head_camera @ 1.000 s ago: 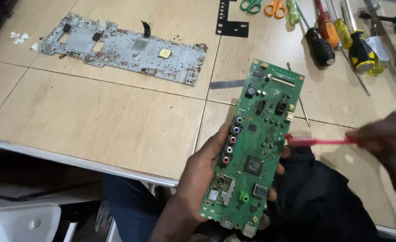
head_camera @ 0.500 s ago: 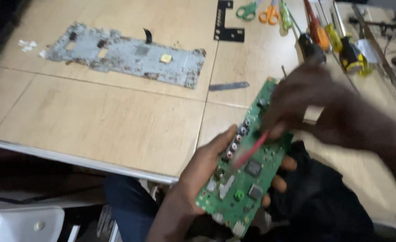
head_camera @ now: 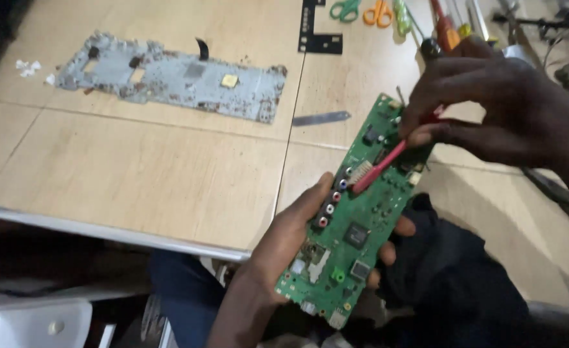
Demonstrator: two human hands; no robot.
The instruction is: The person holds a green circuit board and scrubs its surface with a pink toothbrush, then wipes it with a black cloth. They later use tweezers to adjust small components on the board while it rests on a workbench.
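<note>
- At the near edge of the wooden table (head_camera: 136, 174), the left hand (head_camera: 284, 245) grips a long green circuit board (head_camera: 355, 212) from beneath, thumb along its left edge by the coloured round sockets, fingertips curling up at its right edge.
- The board tilts from six o'clock up toward one o'clock, held above a dark cloth (head_camera: 452, 270) on the lap.
- The right hand (head_camera: 490, 103), at two o'clock, pinches a red toothbrush (head_camera: 381, 169); its bristles rest on the board's upper half.
- At eleven o'clock a grey metal plate (head_camera: 175, 77) lies flat on the table, well apart.
- At twelve to one o'clock lie a black bracket (head_camera: 316, 29), green scissors (head_camera: 343, 9), orange scissors (head_camera: 379, 11) and screwdrivers (head_camera: 442, 29).
</note>
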